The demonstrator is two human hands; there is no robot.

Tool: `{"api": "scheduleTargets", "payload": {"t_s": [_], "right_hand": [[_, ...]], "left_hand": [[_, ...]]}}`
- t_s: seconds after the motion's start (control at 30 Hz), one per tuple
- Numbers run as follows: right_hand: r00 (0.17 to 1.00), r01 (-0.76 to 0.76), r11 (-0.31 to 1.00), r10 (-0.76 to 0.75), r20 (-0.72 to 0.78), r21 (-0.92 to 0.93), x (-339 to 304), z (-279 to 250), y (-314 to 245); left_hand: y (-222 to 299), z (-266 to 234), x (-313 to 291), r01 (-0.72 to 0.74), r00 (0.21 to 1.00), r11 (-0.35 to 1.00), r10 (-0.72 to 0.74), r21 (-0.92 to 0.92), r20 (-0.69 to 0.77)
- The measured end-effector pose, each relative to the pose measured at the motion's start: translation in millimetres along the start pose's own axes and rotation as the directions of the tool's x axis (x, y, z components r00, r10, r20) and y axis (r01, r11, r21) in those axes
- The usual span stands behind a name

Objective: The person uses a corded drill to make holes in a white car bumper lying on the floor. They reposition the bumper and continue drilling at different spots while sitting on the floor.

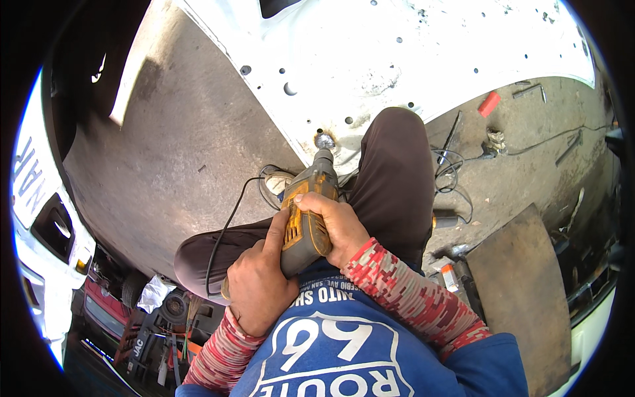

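Note:
Both hands are on a yellow-and-black corded power drill (306, 221), which points away from me. My left hand (261, 281) is wrapped round its rear handle, index finger stretched along the body. From the other side, my right hand (336, 226) grips the drill's body, thumb over the top. The drill's nose meets a shiny bare-metal spot (324, 140) near the close corner of a white metal panel (344, 59). Whatever bit sits in the chuck cannot be made out. Several holes and dark smudges mark the panel, and its near corner lies between my legs.
A black cord (228, 241) hangs at the drill's left. On the concrete floor (178, 132) at right lie a red block (489, 104), small metal tools (528, 91), coiled cable (450, 173) and a brown board (522, 291). A white vehicle (40, 192) stands at far left.

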State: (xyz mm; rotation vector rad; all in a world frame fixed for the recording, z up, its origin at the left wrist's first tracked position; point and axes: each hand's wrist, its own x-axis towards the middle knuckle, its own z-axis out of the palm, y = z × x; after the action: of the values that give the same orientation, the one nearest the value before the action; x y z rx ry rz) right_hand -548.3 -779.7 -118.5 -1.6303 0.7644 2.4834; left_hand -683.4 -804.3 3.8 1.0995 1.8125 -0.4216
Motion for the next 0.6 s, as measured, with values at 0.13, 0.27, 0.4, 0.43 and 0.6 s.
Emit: {"api": "scheduleTargets", "payload": {"t_s": [0.13, 0.27, 0.4, 0.43, 0.6], "right_hand": [[0.999, 0.02, 0.998, -0.018, -0.036, 0.066, 2.1, 0.2, 2.2], [1.0, 0.02, 0.998, -0.019, -0.016, 0.065, 3.9, 0.6, 1.8], [0.999, 0.015, 0.998, -0.013, -0.032, 0.055, 2.7, 0.9, 0.8], [1.0, 0.01, 0.998, -0.009, -0.028, 0.06, 2.5, 1.1, 0.5], [1.0, 0.024, 0.998, -0.023, -0.017, 0.059, 1.4, 2.2, -0.5]], "left_hand": [[-0.2, -1.1, 0.6, -0.008, 1.0, 1.0, 0.008, -0.008, 0.0], [0.4, -2.8, 1.3, -0.006, 1.0, 1.0, 0.006, 0.001, 0.003], [1.3, -3.7, 2.0, -0.008, 1.0, 1.0, 0.008, 0.001, 0.007], [1.4, -4.0, 2.1, -0.008, 1.0, 1.0, 0.008, 0.0, 0.007], [2.7, -5.5, 2.7, -0.011, 1.0, 1.0, 0.011, 0.007, 0.009]]}}
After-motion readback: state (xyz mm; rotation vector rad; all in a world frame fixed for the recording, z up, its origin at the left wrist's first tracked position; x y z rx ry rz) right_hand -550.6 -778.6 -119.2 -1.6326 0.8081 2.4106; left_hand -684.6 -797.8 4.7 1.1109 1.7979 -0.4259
